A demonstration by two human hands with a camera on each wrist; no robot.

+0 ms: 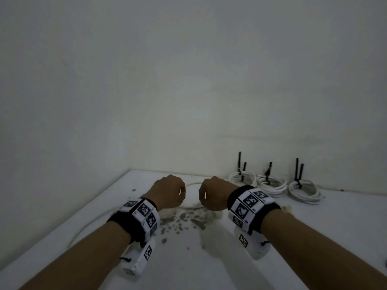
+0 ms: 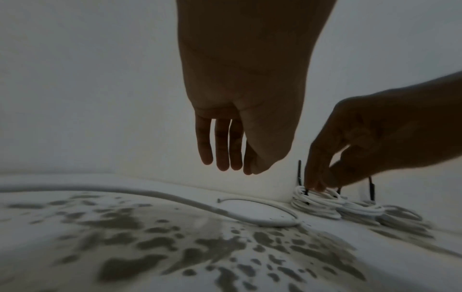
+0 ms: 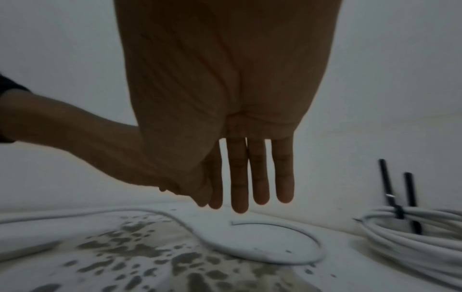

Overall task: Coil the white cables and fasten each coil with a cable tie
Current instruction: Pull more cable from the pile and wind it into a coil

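A pale wall (image 1: pixel 188 80) fills most of the head view, meeting a white table (image 1: pixel 209 258) whose top is scuffed with a patch of dark grey flecks (image 1: pixel 188 220) near its middle.

Both forearms reach in from the near edge, each wearing a black wrist band with black-and-white marker tiles (image 1: pixel 144 214). The left hand (image 1: pixel 167 193) hangs above the table, left of centre; the left wrist view shows its fingers (image 2: pixel 222 146) straight, pointing down and close together, holding nothing. The right hand (image 1: pixel 213 193) hangs just beside it, a narrow gap between the two. In the right wrist view its fingers (image 3: pixel 260 173) are likewise straight and side by side, tips above the table and touching nothing.

Along the far right of the table, against the wall, sit three coils of white cable in a row: the left coil (image 1: pixel 243 178), the middle coil (image 1: pixel 272 185) and the right coil (image 1: pixel 303 191). Each is bound with a black cable tie (image 1: pixel 270 170) whose tail stands upright.

One loose white cable (image 2: pixel 262 219) lies uncoiled on the table under and beyond the hands. It runs in from the left, bends into an open loop just left of the coils, and its free end (image 3: pixel 233 223) lies on the far side of that loop.
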